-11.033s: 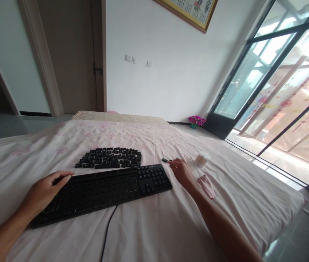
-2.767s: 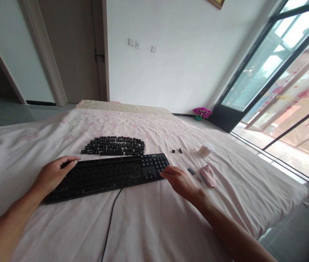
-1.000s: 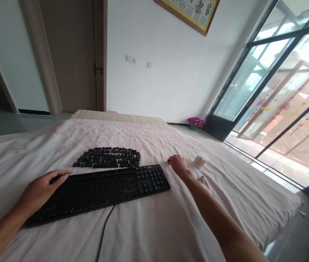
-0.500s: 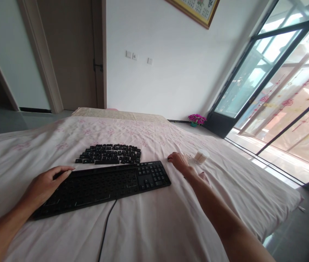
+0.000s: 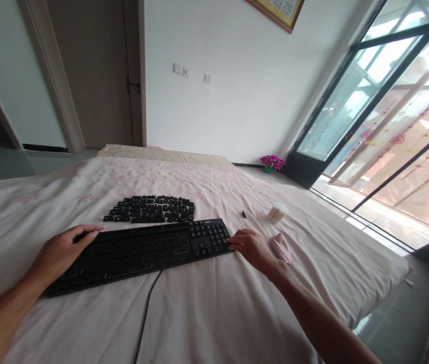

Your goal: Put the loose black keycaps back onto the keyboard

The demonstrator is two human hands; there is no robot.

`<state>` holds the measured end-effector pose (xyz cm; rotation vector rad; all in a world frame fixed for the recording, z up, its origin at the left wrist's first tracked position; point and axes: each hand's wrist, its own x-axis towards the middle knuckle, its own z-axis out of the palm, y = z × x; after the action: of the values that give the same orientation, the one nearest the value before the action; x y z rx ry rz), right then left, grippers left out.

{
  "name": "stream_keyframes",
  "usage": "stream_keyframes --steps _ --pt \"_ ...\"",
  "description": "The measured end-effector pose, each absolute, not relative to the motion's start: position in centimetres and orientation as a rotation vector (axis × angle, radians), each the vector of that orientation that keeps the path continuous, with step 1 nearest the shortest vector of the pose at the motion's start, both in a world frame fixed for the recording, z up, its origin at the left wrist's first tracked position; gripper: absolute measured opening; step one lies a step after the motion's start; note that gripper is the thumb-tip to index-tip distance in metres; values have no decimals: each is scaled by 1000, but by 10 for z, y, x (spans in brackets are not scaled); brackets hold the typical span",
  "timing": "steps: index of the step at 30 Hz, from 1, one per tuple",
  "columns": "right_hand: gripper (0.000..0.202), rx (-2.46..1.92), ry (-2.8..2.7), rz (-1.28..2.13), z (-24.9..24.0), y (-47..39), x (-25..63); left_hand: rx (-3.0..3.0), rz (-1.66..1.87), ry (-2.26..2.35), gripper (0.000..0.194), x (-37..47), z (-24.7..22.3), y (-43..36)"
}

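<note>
A black keyboard [image 5: 123,258] lies slanted on the bed, its main section stripped of keycaps while the number pad on the right still has its keys. My left hand [image 5: 65,247] grips its left end, thumb and fingers closed over the top edge. At the opposite end, my right hand [image 5: 250,245] has its fingers closed on the right edge beside the number pad. Behind the keyboard, loose black keycaps [image 5: 154,208] are laid out in rows. A small black piece [image 5: 244,214] lies on the sheet beyond my right hand.
Right of the small piece stands a clear round tub of cotton swabs [image 5: 277,213], with a few loose swabs [image 5: 259,212] beside it. A pink cloth [image 5: 281,248] lies near my right wrist. The keyboard's cable [image 5: 146,308] runs toward me over the wrinkled bedsheet [image 5: 207,313].
My right hand has let go of the small black piece on the sheet and come back toward me to the keyboard's right edge. My left hand keeps its grip.
</note>
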<state>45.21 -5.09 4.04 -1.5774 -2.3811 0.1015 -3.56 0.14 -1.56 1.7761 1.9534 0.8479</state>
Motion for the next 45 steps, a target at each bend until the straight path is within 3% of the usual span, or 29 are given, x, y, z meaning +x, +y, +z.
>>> stream_keyframes --steps 20,36,45 --pt "21 -1600 -2353 134 25 -49 447 1801 793 1947 44 -41 -21 4" --pt "26 -1543 -2651 -261 33 -65 436 1809 771 1939 44 -45 -26 7" --pt "29 -1524 -2615 -249 30 -69 439 1824 797 1935 44 -45 -26 8"
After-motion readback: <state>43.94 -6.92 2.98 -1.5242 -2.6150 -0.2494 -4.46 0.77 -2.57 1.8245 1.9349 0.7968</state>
